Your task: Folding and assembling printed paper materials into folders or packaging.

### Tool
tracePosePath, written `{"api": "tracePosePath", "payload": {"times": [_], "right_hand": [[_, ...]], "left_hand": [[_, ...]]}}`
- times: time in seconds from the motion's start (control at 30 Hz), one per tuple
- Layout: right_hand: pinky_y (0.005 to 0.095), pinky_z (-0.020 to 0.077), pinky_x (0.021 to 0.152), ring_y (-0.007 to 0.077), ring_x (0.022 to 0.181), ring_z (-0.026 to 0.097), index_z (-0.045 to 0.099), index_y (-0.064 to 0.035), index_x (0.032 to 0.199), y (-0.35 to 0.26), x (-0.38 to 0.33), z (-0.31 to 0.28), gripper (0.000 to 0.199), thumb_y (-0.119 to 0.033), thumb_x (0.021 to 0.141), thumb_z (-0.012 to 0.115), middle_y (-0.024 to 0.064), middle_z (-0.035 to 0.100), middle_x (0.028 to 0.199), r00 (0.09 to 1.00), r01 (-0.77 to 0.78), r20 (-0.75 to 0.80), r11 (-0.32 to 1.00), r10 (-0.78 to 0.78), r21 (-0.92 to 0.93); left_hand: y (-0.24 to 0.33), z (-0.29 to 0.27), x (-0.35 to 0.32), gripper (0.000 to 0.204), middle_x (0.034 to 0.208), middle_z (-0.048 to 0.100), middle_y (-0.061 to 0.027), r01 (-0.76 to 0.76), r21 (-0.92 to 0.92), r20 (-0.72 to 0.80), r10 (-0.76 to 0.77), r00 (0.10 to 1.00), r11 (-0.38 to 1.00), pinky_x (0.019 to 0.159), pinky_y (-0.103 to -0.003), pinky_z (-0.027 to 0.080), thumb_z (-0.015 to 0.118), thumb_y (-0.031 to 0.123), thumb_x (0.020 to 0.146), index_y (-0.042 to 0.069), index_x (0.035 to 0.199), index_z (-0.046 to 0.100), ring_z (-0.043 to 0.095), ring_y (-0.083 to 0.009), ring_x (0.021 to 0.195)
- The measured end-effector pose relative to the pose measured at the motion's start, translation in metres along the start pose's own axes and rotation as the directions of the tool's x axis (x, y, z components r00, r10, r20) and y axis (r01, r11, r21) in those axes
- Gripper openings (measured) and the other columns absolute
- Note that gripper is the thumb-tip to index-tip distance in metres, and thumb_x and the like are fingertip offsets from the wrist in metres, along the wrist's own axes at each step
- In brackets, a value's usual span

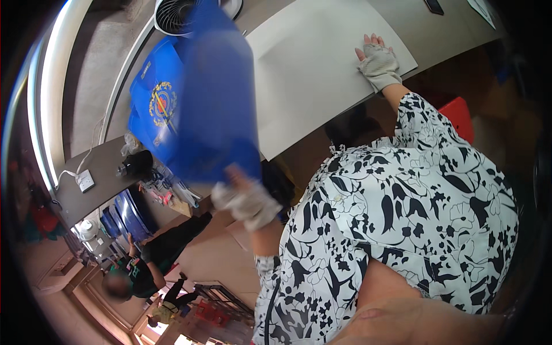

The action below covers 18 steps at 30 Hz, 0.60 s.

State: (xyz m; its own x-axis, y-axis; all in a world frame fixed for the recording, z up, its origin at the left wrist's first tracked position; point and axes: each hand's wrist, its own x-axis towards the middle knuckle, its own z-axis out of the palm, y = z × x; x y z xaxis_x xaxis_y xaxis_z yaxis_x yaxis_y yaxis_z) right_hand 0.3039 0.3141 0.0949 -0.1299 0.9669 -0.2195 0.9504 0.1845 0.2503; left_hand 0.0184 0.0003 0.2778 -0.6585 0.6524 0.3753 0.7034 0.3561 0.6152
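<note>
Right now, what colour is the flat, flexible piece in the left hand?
The flat, flexible piece is blue, though blurred; the head view shows it best.

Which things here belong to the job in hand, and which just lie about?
Job, apparently:
blue piece, held by left hand
white board, under right hand
emblem-printed blue material

Lying about, seemingly:
fan
white power socket
dark phone-like object

A bright strip light [52,86] glows at the left of a workroom, near a gray table [106,164] and a pinkish-tan floor [213,253].
</note>
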Motion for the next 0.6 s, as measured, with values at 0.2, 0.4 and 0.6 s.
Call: {"api": "tracePosePath", "payload": {"times": [0.2,0.4,0.6], "right_hand": [[0.0535,0.0134,0.127,0.026,0.159,0.019,0.028,-0.0208,0.164,0.022,-0.005,0.007,0.073,-0.063,0.105,0.033,0.0082,0.022,0.172,0.998,-0.039,0.059,0.997,0.035,0.069],[0.0532,0.0124,0.127,0.026,0.159,0.018,0.028,-0.022,0.164,-0.004,-0.013,0.007,0.073,-0.064,0.104,0.031,0.008,0.021,0.172,0.995,-0.007,0.095,0.999,0.004,0.031],[0.0545,0.0131,0.126,0.0263,0.159,0.019,0.028,-0.0221,0.164,-0.04,-0.018,-0.003,0.072,-0.063,0.105,0.033,0.0087,0.022,0.172,0.998,0.057,0.028,0.998,-0.058,0.007]], "left_hand": [[-0.003,-0.086,0.091,0.036,0.122,0.073,-0.0101,0.145,-0.025,-0.424,-0.142,0.894,0.989,0.091,-0.034,0.053,0.07,0.028,0.1,0.009,0.131,0.067,0.065,-0.0145,0.104],[-0.111,-0.037,0.177,0.033,0.114,0.076,-0.0136,-0.556,0.45,0.199,0.528,0.826,0.699,0.085,-0.037,0.059,0.064,0.01,0.095,0.003,0.127,0.07,0.073,-0.0306,0.094],[-0.18,-0.045,0.167,0.057,0.146,0.059,-0.0207,-0.307,0.687,0.559,-0.21,0.802,0.658,0.117,-0.045,0.041,0.061,0.011,0.088,0.009,0.145,0.058,0.055,-0.0402,0.135]]}}
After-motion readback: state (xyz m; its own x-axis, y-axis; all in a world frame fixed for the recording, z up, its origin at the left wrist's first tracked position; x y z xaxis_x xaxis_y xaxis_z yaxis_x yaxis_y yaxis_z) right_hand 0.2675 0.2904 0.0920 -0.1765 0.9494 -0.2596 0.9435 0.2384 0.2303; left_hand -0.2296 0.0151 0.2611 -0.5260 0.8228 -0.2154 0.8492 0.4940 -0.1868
